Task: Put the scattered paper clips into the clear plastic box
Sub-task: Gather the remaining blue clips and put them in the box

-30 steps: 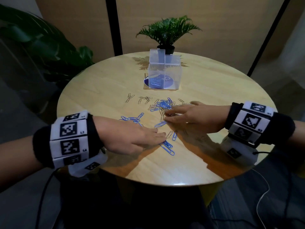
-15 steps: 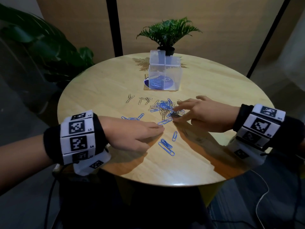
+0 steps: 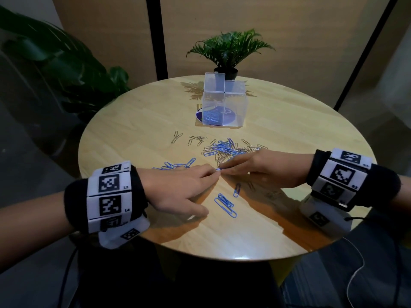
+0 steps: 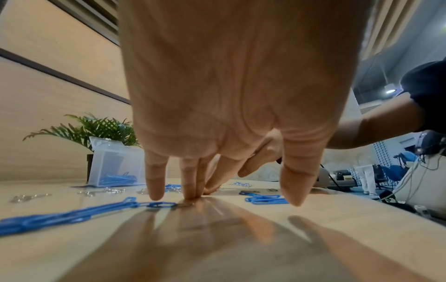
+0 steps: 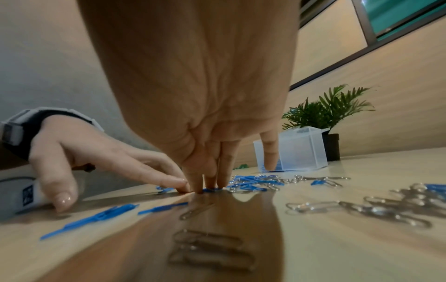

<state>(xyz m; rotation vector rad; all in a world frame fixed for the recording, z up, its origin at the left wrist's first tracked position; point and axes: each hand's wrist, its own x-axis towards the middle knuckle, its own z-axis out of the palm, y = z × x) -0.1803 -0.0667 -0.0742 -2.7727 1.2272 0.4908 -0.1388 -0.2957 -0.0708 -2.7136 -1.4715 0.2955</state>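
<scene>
right hand (image 5: 193,106): fingertips (image 5: 210,183) pressed down on tabletop (image 5: 362,257), on a blue clip | left hand (image 5: 79,150): fingers touched right fingertips, thumb on tabletop | paper clips (image 5: 253,184): blue and silver heap between right fingertips and clear plastic box (image 5: 293,150) | potted plant (image 5: 330,112): just behind box

Blue and silver paper clips (image 3: 224,148) lie scattered before the clear box (image 3: 224,107) (lid open).
</scene>
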